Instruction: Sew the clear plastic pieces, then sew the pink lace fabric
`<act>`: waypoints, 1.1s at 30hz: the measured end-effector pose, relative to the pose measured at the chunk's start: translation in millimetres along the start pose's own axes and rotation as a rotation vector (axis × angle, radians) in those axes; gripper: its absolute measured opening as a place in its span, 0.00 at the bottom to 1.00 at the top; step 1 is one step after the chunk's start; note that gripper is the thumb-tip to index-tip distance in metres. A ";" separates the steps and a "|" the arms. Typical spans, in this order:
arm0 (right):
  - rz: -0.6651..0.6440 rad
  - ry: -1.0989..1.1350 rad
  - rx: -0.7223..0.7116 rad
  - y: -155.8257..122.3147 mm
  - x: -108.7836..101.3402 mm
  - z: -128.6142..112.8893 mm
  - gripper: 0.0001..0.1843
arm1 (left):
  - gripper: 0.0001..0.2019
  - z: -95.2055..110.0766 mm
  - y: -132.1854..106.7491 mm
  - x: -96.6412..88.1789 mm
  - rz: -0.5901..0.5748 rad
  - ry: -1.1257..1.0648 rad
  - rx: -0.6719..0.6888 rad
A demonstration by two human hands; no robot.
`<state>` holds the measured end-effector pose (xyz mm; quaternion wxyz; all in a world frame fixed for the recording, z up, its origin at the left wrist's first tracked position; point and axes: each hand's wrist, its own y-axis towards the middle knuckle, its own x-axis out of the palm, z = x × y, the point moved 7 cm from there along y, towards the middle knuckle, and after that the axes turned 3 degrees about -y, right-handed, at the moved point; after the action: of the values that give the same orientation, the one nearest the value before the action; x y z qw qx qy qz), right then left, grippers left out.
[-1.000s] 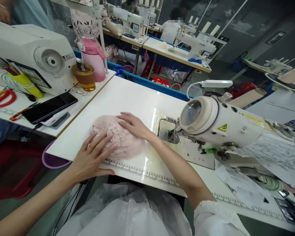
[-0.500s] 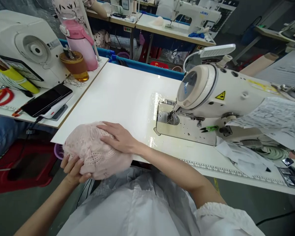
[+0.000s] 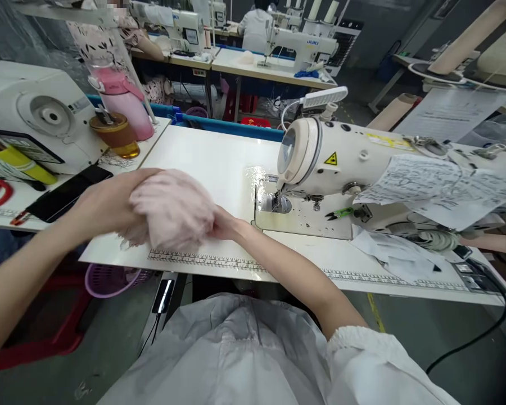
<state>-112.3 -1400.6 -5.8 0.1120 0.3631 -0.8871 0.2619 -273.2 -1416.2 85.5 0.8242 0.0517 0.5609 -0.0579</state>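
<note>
A bundle of pale pink lace fabric [image 3: 175, 211], blurred by motion, is up over the left part of the white sewing table [image 3: 194, 149]. My left hand [image 3: 116, 197] grips it from the left, with its fingers mostly hidden behind the cloth. On the right side, my right hand [image 3: 225, 223] is closed at the bundle's edge, its fingertips also out of sight. A looser lacy end hangs below my left hand. To the right of both hands stands the sewing machine [image 3: 320, 152], with its needle area [image 3: 276, 199] apart from the fabric.
A ruler strip [image 3: 202, 260] runs along the table's front edge. Below the left corner is a purple basket [image 3: 112, 281]. Green thread snips [image 3: 339, 214] and paper scraps [image 3: 394, 253] lie by the machine. At left are a black phone [image 3: 54, 199], a cup [image 3: 116, 135] and a pink bottle [image 3: 124, 104].
Both hands have lifted the pink fabric from the table's front left edge up and farther over the tabletop. My left hand has come up beside it. The view has shifted, showing the basket more fully.
</note>
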 end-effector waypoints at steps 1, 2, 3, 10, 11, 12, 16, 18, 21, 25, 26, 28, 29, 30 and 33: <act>-0.030 0.061 0.019 -1.6 -1.3 0.1 0.23 | 0.38 0.2 21.7 -1.6 -0.131 -0.062 0.000; -0.064 0.136 0.056 -4.9 -2.1 1.7 0.26 | 0.40 0.5 41.6 -3.8 -0.213 -0.096 0.018; -0.079 0.216 0.091 -9.9 -4.1 3.8 0.29 | 0.40 -0.3 59.2 -3.8 -0.290 -0.125 0.035; 0.222 -0.198 -0.060 -71.0 -38.4 -9.5 0.29 | 0.33 -17.7 111.5 17.6 -0.582 -0.221 -0.014; 0.314 -0.356 -0.182 -77.9 -40.3 -21.4 0.26 | 0.33 -18.5 113.1 17.6 -0.562 -0.224 -0.008; 0.365 -0.481 -0.292 -81.4 -37.4 -32.2 0.22 | 0.34 -19.1 114.5 16.6 -0.534 -0.224 -0.002; 0.239 -1.092 -0.752 -58.1 8.7 -61.9 0.13 | 0.37 -21.0 118.0 4.2 -0.362 -0.186 0.022; 0.238 -1.348 -0.879 -32.4 23.2 -66.3 0.16 | 0.38 -18.9 112.7 -3.8 -0.236 -0.152 0.032; 0.356 -1.529 -0.918 3.4 24.1 -73.5 0.19 | 0.33 -1.9 80.1 -9.9 0.056 -0.093 0.063; 0.350 -1.562 -0.941 23.6 21.7 -79.8 0.19 | 0.14 53.4 3.7 26.1 0.308 -0.005 0.290; 0.333 -1.572 -0.949 25.3 22.0 -80.7 0.19 | 0.12 67.7 -11.9 41.3 0.300 0.014 0.386; 0.290 -1.589 -0.963 27.8 22.9 -82.9 0.19 | 0.12 84.5 -30.9 62.6 0.307 0.059 0.526; 0.265 -1.595 -0.968 29.2 23.4 -84.2 0.19 | 0.11 85.6 -33.2 66.6 0.328 0.085 0.546; 0.239 -1.600 -0.970 31.0 23.7 -85.8 0.19 | 0.11 83.1 -31.8 66.3 0.351 0.112 0.548; 0.170 -1.614 -0.982 37.3 24.4 -90.9 0.20 | 0.12 63.0 -16.5 47.8 0.404 0.187 0.475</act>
<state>-155.1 -1342.9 65.5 -0.4143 0.2810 -0.7311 -0.4635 -200.5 -1443.7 63.8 0.7290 0.3579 0.5833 -0.0171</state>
